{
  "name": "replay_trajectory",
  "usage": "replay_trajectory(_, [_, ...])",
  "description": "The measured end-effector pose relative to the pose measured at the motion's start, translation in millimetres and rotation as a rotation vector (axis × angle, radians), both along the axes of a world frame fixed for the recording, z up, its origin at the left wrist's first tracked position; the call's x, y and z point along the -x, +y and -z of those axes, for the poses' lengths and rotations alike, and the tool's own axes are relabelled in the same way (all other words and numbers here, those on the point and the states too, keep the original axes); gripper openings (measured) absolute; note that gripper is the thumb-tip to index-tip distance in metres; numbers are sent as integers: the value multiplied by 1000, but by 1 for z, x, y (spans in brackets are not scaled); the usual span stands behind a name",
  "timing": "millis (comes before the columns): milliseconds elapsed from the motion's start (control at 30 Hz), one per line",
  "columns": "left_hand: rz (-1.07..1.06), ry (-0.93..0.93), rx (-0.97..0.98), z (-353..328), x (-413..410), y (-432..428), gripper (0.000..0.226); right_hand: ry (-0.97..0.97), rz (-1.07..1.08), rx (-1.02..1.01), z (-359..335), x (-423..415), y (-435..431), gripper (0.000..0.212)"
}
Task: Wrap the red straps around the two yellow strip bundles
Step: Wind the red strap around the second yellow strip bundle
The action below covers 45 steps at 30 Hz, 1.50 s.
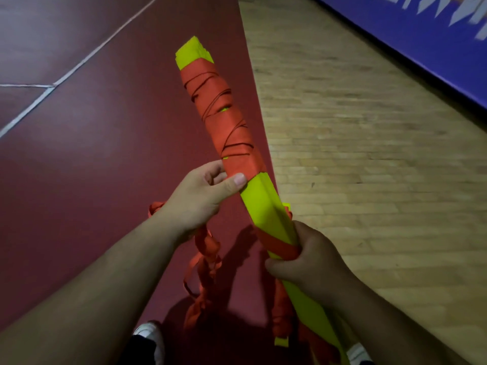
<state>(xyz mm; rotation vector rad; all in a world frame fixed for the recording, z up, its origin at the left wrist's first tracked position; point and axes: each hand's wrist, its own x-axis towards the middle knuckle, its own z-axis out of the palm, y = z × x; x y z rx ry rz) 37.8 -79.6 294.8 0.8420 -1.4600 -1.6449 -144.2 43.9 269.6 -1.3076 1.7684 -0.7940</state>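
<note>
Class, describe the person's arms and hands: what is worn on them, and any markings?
The left forearm and right forearm are bare, no sleeves showing. The left hand and right hand wear no gloves, rings or watch. The left thumbnail is short.

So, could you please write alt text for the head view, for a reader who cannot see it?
A person holds a long yellow strip bundle slanting away, its upper part wrapped in red strap. The left-hand grip holds the wrap's lower edge, the right-hand grip a red band lower down; loose strap hangs over a dark red floor.
</note>
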Motion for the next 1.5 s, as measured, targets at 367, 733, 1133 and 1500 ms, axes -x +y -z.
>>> replay_trajectory(367, [333, 171, -127, 13, -19, -3, 72, -595, -340, -210, -9, 3, 5, 61])
replay_trajectory(733, [-44, 82, -69, -4, -4, 8, 23, -127, -117, -86, -11, -13, -2, 75])
replay_trajectory(1133, [37, 0, 55, 3, -13, -1, 40, -41, -67, -35, -7, -6, -7, 32])
replay_trajectory(1500, [208, 39, 61, 3, -13, 6, 111, -758, -256, -226, 0, -3, -2, 53])
